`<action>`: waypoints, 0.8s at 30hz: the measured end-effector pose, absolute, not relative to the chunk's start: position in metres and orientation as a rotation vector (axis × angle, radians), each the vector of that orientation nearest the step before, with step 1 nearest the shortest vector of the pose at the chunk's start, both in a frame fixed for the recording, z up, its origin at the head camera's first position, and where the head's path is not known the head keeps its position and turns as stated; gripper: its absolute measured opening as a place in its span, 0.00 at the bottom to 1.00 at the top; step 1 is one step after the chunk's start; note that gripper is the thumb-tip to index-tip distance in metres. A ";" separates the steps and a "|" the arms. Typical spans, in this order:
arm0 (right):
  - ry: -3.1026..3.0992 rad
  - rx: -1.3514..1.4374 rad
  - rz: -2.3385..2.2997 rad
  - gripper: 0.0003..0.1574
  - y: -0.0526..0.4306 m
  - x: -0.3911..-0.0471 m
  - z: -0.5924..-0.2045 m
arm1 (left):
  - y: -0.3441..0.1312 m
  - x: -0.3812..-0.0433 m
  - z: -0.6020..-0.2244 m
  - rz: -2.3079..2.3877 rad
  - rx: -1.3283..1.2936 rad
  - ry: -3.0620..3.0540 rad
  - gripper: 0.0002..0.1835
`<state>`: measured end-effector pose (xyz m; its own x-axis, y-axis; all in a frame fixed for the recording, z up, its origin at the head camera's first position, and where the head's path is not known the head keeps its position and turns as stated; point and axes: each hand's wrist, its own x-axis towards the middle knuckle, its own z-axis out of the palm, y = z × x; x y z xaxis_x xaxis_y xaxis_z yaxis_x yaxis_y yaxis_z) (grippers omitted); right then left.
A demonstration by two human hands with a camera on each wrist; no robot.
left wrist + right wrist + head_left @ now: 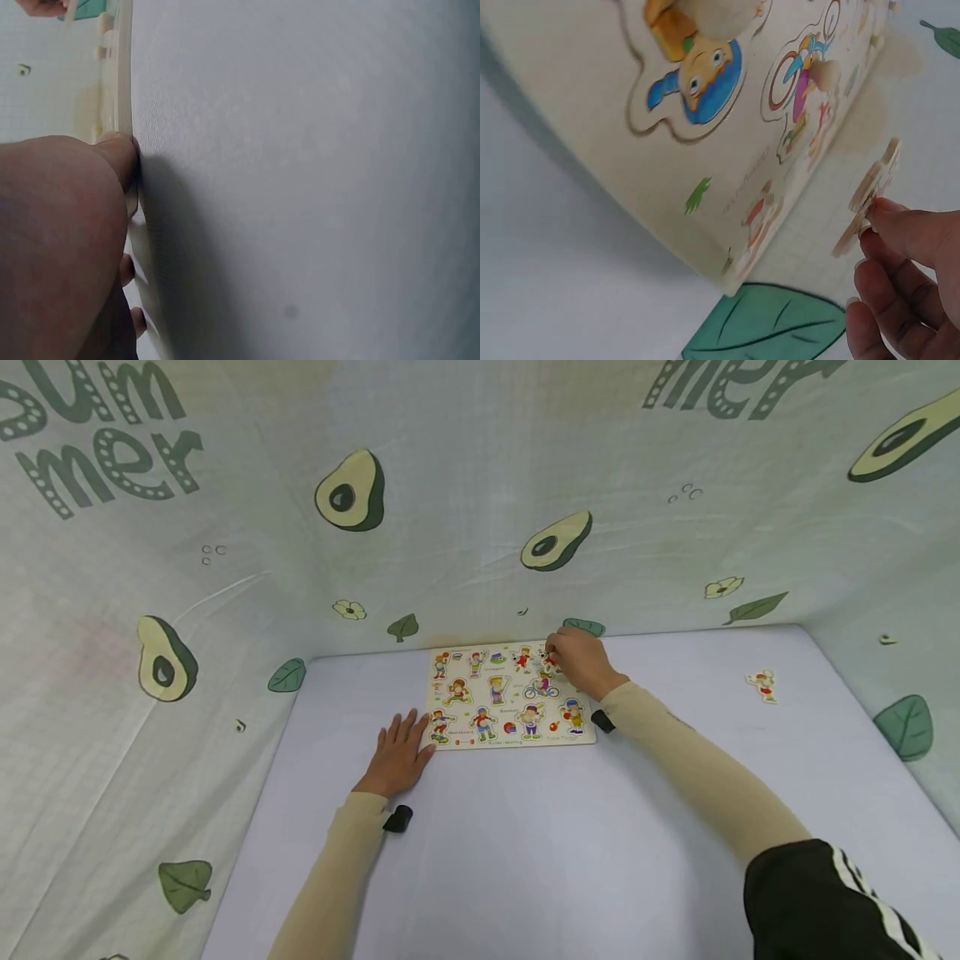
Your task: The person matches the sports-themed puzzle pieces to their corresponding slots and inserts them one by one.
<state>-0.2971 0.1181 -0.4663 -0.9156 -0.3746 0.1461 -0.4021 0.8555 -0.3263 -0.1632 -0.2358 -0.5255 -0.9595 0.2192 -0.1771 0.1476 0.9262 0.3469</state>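
A flat wooden puzzle board (517,687) with several printed sports figures lies near the table's back edge. My left hand (401,755) rests palm down at its left side, fingers spread, thumb at the board's lower left corner. In the right wrist view, my right hand (911,277) pinches a thin wooden puzzle piece (868,191) between thumb and fingertips. The piece is tilted on edge, so its printed face barely shows. In the head view that hand is over the board's upper right corner, close to an outlined figure (759,217).
Another figure-shaped puzzle piece (765,686) lies alone on the white table (562,843), to the right. Behind the table hangs a pale cloth (450,460) printed with avocados and leaves. A blue-haired figure piece (705,82) sits in the board's near right corner.
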 end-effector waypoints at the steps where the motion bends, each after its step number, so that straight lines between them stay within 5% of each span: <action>1: -2.948 0.635 0.540 0.05 0.115 -0.299 -0.467 | -0.236 -0.163 -0.526 0.491 0.273 2.870 0.35; 24: -3.057 0.683 0.426 0.07 0.073 -0.334 -0.490 | -0.235 -0.166 -0.525 0.448 0.219 2.836 0.35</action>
